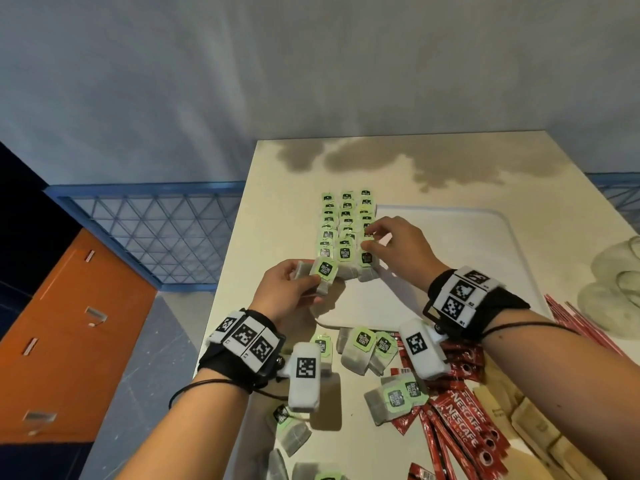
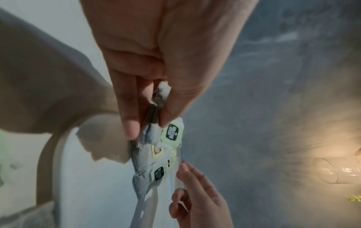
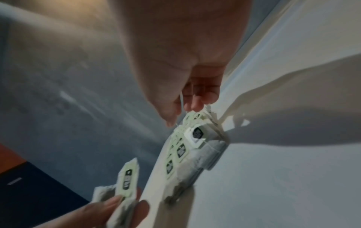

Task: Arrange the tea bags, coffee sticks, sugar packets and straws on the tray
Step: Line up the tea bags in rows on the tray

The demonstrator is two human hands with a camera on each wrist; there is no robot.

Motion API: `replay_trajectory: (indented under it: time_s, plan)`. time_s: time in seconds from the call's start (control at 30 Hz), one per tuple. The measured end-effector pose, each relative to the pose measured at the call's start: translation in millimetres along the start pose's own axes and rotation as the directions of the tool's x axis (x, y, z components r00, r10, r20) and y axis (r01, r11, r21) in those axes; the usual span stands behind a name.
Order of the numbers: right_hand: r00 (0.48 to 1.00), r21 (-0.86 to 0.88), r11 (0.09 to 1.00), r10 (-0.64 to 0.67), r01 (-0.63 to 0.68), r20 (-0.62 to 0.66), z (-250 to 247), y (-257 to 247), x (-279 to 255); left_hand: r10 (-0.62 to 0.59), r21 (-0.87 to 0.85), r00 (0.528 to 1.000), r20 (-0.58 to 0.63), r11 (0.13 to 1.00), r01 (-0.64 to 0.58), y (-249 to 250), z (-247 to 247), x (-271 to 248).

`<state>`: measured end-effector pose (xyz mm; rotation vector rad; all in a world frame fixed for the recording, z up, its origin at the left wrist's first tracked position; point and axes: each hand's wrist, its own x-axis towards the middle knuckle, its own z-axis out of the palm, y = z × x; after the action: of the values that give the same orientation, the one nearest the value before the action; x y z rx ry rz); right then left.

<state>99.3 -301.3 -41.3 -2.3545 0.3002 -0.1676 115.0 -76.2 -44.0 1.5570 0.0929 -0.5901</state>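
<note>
A green-tagged tea bag was pinched by the left hand at frame centre, beside rows of tea bags on the white tray. Tags there were fingered by the right hand; its grasp could not be told. "NESCAFE" was read on red coffee sticks at lower right.

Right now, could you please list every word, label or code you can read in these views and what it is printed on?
"NESCAFE": red coffee sticks on the table.
Dark logo on the green tea bag tags: too blurred to read, also on the tea bag in the left hand.
Black-and-white square codes on wristbands: patterns, not text.
Barcode on one stick: unreadable.
</note>
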Motion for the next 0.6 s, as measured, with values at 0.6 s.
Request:
replay_trajectory:
  time_s: [0.6]
  plan:
    - [0.911,-0.093,0.996,0.029,0.01,0.41,-26.5,7.3,-29.8,0.086,0.095,0.987,-0.137,0.993,-0.074,16.0,-2.3,-11.8]
